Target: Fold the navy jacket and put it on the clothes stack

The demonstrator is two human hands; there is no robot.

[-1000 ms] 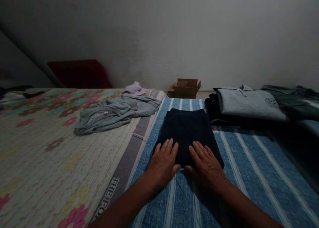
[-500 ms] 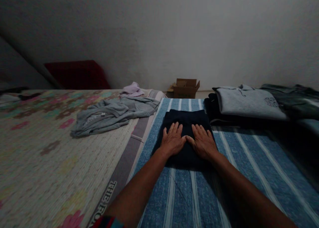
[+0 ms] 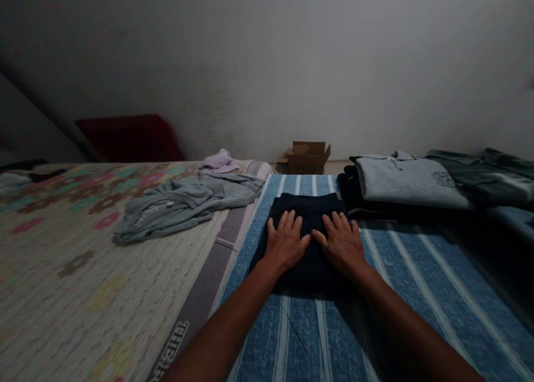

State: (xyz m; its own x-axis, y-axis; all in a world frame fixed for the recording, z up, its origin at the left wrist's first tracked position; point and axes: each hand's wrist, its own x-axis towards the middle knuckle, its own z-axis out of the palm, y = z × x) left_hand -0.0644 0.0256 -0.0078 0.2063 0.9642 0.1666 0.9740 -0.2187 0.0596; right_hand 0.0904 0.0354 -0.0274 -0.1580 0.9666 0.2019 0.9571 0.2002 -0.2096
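A folded dark navy garment [image 3: 307, 207] lies on the blue striped sheet [image 3: 417, 271] in front of me. My left hand [image 3: 286, 242] rests flat on its left half, fingers stretched out. On the right half lies my right hand [image 3: 341, 242], flat as well, fingers apart. The thumbs almost touch over the middle of the garment. Neither hand holds anything.
A crumpled grey garment [image 3: 183, 204] and a small lilac cloth [image 3: 219, 161] lie on the flowered mat [image 3: 62, 259] to the left. Folded clothes, a grey sweatshirt [image 3: 406, 179] on top, are stacked at the right. A cardboard box [image 3: 307, 157] stands by the wall, a red cushion [image 3: 129, 137] far left.
Both hands slid forward from the garment's near edge onto its middle, staying flat. The view tilted up a little.
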